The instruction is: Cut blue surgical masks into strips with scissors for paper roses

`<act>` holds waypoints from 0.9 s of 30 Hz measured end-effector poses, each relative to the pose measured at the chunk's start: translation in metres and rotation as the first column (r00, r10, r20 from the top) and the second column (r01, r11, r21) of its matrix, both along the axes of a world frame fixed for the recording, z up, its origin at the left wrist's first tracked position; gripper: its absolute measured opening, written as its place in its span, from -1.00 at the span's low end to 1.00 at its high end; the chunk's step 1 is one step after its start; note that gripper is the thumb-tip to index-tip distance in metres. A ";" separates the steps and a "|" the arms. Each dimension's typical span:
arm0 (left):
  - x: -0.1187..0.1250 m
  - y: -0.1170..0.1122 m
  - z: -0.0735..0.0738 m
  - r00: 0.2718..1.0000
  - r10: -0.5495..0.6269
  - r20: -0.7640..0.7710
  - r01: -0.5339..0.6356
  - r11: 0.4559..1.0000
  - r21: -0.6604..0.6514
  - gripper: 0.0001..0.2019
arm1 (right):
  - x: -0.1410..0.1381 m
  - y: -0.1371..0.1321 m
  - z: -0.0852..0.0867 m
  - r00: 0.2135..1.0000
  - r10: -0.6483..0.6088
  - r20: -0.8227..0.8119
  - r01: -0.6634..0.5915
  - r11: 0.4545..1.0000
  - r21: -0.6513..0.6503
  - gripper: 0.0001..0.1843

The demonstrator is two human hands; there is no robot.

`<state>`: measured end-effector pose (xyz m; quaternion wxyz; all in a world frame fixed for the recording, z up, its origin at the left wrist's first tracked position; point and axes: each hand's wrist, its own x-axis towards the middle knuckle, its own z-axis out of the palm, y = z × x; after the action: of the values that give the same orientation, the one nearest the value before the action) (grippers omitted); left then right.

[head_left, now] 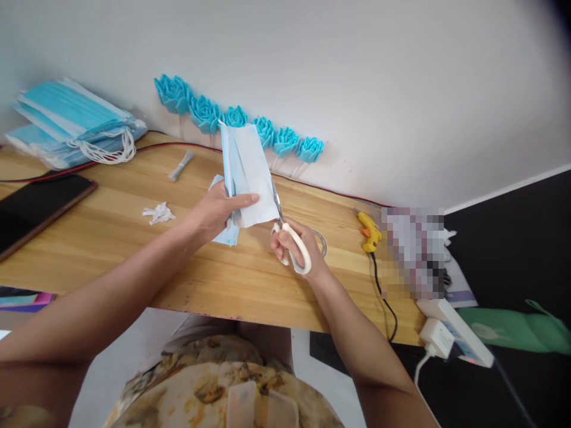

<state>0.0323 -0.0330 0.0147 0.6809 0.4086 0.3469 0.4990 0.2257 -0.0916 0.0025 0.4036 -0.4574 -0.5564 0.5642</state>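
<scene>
My left hand (219, 209) is closed on a light blue and white face mask (256, 169), its thumb lying across the white side. The mask is raised above the wooden table. In my right hand (310, 245) is a pair of scissors (304, 261) with white handles. Their blades stand along the mask's right edge, near its lower corner; whether they bite into it I cannot tell. Below my left hand lies another light blue piece (228, 236), partly hidden. A grey ring (322, 242) shows behind my right hand.
Stacked masks (75, 116) lie at the back left, above a dark phone (42, 205). White scraps (159, 213) and a bundle of thin strips (181, 166) are nearby. Several blue flowers (205, 113) lean on the wall. At right are a yellow glue gun (369, 232) and a power strip (459, 333).
</scene>
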 end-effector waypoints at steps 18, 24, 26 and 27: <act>-0.001 -0.002 0.004 1.000 -0.006 -0.020 0.006 1.000 -0.005 -0.59 | -0.002 -0.001 -0.001 0.999 -0.034 -0.032 0.034 0.999 -0.009 -0.52; 0.000 -0.001 0.004 1.000 0.000 -0.019 0.001 1.000 0.004 -0.62 | -0.002 -0.001 -0.003 0.999 -0.032 -0.041 0.032 0.999 -0.004 -0.53; 0.000 -0.001 0.003 1.000 0.000 -0.027 0.000 1.000 0.010 -0.62 | -0.002 -0.001 -0.003 0.999 -0.035 -0.035 0.035 0.999 -0.006 -0.53; 0.000 0.000 0.003 1.000 0.000 -0.030 0.001 1.000 0.012 -0.61 | -0.002 -0.001 -0.003 0.999 -0.036 -0.032 0.036 0.999 -0.006 -0.53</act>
<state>0.0320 -0.0333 0.0172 0.6733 0.4202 0.3541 0.4947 0.2234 -0.0928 -0.0010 0.4214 -0.4592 -0.5399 0.5657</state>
